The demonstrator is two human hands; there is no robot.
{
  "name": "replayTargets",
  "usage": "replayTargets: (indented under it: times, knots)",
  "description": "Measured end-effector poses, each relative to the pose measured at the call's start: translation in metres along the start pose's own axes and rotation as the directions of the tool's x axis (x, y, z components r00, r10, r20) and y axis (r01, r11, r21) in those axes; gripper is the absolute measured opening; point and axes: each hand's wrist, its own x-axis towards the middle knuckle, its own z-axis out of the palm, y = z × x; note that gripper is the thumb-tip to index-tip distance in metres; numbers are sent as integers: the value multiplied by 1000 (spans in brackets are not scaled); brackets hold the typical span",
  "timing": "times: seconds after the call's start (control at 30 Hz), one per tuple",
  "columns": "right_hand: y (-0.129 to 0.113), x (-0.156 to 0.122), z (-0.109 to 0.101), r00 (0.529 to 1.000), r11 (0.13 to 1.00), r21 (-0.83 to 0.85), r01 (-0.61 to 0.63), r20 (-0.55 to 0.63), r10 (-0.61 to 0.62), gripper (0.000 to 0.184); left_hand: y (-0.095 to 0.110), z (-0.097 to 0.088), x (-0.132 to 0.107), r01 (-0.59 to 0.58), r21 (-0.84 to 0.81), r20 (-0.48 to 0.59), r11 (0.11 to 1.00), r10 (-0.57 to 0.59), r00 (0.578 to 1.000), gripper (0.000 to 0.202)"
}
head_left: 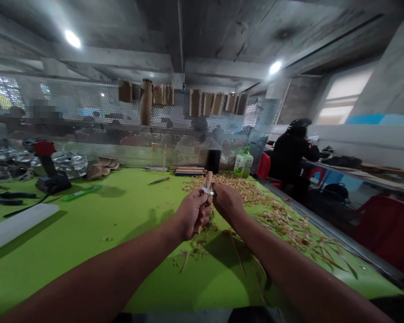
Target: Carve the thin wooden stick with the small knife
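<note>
Left hand (192, 213), right hand (226, 202) at wooden stick (208, 181), shavings (237, 188) across green table (70, 237)

2 bare forearms (97, 282), grey clothing (175, 316) below

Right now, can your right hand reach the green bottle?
Probably yes, with a stretch. Only loose shavings lie between the right hand and the green bottle, and they wouldn't block it. Nothing tall stands between them, but the hand would first have to leave the stick.

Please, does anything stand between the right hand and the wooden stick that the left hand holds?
Yes: a small metal blade sits between the right hand and the wooden stick, which is gripped in the left hand. Nothing else visible stands there.
</note>
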Motion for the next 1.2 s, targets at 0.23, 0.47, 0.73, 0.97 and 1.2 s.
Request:
replayTargets:
  times: [0.23,0.47,0.73,0.97,1.2]
  knots:
    - [51,21,9,938,937,62,-343,81,338,38,-11,6,-16,85,86,188,993,-100,977,34]
    - [66,25,11,914,911,79,-404,62,400,39,-11,-1,-10,-34,147,171,989,8,985,44]
    - [9,3,5,998,987,154,-41,-49,49,33,-4,-9,4,-81,149,5,986,82,997,25]
    - [-5,-7,-3,999,998,58,36,1,-36,27,-5,-7,5,-78,119,-6,990,80,997,19]
    - [-1,-2,-3,1000,1000,-6,3,18,-3,26,-2,1,-3,-20,135,-39,991,26,999,13]
